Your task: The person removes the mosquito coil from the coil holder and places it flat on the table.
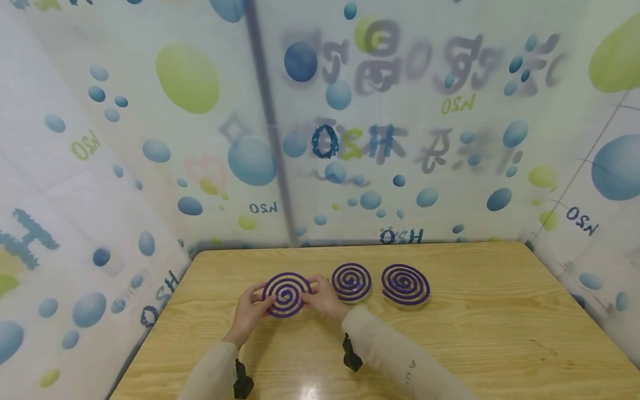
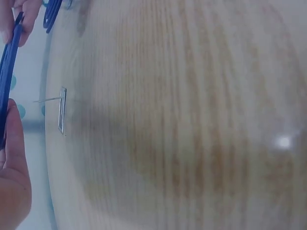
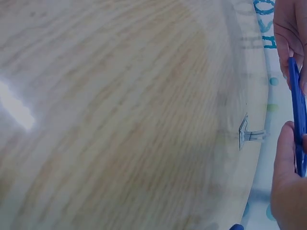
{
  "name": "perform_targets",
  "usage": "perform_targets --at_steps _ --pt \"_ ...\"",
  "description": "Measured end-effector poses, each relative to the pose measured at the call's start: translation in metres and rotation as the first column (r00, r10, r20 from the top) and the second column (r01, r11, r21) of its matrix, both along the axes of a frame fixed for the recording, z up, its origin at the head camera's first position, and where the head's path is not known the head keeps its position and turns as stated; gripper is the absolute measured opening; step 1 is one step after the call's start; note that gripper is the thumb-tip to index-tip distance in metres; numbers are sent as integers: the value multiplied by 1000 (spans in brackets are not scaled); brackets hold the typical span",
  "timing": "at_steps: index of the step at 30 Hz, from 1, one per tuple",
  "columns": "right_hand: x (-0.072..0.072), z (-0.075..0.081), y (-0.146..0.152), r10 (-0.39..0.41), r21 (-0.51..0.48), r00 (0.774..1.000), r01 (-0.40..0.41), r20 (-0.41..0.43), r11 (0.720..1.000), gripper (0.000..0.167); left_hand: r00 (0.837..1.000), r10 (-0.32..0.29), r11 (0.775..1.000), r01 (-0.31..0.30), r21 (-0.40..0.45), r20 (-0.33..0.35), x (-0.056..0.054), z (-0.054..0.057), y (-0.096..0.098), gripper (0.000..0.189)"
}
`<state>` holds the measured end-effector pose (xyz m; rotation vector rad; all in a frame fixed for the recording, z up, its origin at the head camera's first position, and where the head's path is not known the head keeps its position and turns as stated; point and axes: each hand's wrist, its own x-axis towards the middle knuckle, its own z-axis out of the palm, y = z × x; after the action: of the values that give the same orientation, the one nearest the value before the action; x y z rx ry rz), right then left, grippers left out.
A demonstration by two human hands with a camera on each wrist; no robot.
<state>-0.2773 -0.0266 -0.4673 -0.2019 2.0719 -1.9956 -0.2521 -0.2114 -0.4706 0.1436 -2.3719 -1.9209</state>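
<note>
A purple mosquito coil (image 1: 286, 295) is held up over the table between both hands, its spiral face towards the head camera. My left hand (image 1: 248, 312) grips its left edge, thumb on the near face. On the opposite edge, my right hand (image 1: 324, 298) pinches the coil between thumb and fingers. Both wrist views show the coil nearly edge-on, as a thin blue band (image 2: 8, 72). Below it on the table is a small metal coil stand (image 3: 243, 134) with an upright prong, apart from the coil.
To the right of the hands are two more purple coils, a nearer one (image 1: 351, 282) and a farther one (image 1: 405, 284). What supports them is hard to make out. The wooden table (image 1: 480, 333) ends at a patterned curtain (image 1: 430, 166) behind and at both sides.
</note>
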Motion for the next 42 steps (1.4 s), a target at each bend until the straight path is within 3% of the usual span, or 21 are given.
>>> perform_targets --at_steps 11,22,36,42 --pt "12 -11 3 20 42 999 -18 -28 999 34 1000 -19 998 18 52 12 16 -8 -8 32" --pt "24 -19 5 52 88 997 -47 -60 995 24 998 -30 1000 30 1 52 29 -14 -16 27" --pt "34 -32 4 104 91 994 -100 -41 991 13 986 -29 999 35 -35 162 36 -24 -25 26" --pt "33 -35 4 127 133 991 -121 -40 984 9 986 -31 999 35 -24 166 36 -27 -28 26"
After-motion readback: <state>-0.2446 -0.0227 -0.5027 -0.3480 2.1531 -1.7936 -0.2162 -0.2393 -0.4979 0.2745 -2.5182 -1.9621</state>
